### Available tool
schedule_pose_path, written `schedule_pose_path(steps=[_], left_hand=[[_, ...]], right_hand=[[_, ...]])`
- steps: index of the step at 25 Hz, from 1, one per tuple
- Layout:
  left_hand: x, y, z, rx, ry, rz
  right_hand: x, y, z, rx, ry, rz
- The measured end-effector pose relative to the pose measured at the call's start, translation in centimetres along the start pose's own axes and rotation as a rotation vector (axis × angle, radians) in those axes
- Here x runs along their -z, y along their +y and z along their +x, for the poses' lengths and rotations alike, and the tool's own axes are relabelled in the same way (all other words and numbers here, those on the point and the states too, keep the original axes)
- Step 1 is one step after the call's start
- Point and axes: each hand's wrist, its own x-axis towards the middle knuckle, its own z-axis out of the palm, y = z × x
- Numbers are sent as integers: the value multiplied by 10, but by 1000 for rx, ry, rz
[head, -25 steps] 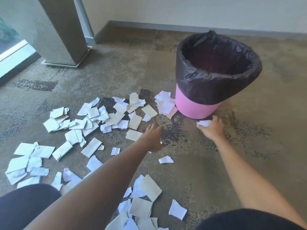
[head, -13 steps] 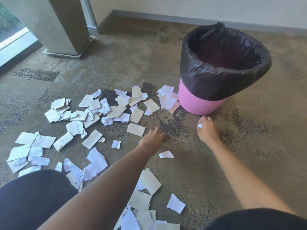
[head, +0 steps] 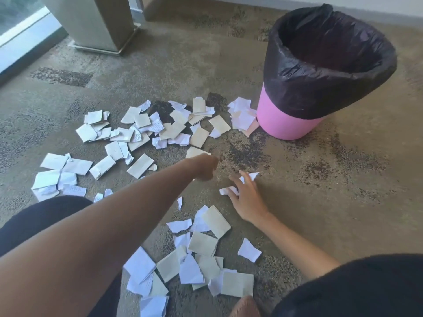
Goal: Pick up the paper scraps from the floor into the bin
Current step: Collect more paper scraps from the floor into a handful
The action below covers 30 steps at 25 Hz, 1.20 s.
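Note:
Several white and beige paper scraps lie on the carpet: a wide spread (head: 171,129) in the middle, a heap (head: 201,259) close to me, and some (head: 242,115) against the bin. The pink bin (head: 290,126) with a black liner stands upright at the right. My right hand (head: 246,200) grips a white scrap (head: 251,175) in its fingertips, with the fingers spread over another white scrap (head: 225,191) on the floor. My left hand (head: 206,167) hovers just to its left, blurred, with the fingers curled. Whether it holds paper is hidden.
A grey column base (head: 100,26) stands at the back left beside a window (head: 20,35). A wall runs behind the bin. My knees in dark clothing (head: 39,220) (head: 366,284) fill the lower corners. Bare carpet (head: 343,191) lies to the right.
My right hand has moved from the foot of the bin back toward me and to the left, onto a lone white scrap. My left hand has stayed beside it. The view has tilted downward.

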Motion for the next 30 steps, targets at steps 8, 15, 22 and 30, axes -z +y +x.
schedule_pose_path(steps=[8, 15, 22, 30], left_hand=[[-21, -21, -27, 31, -339, 51], [-57, -5, -63, -248, -240, 135], [-78, -5, -77, -428, -147, 540], [-103, 9, -77, -341, -66, 537]], right_hand=[[-46, -42, -77, 220, -205, 44], [-72, -51, -128, 271, -326, -106], [-75, -59, -136, 305, -230, -329], [-62, -64, -122, 343, -254, -561]])
